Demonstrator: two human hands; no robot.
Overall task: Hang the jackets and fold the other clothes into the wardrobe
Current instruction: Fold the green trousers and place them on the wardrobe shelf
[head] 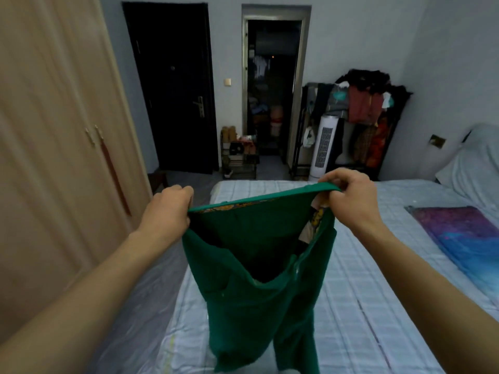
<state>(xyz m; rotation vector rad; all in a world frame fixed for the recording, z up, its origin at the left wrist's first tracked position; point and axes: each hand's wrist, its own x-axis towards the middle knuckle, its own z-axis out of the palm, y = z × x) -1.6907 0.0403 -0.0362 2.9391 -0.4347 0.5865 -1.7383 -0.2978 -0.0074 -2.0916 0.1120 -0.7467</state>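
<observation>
Hanging from both hands, green trousers [259,279], perhaps pattern-lined.

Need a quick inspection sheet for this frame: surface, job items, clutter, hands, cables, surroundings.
Surface: bed with pale checked sheet, lying ahead.
Job's things: green trousers held up by the waistband, legs hanging over the bed; wardrobe at left, doors shut.
Clutter: purple-blue mat on the bed; loaded clothes rack by the far wall.
Hands: left hand and right hand each grip the waistband.
Cables: nothing seen.
Surroundings: dark door, open doorway, tower fan.
</observation>
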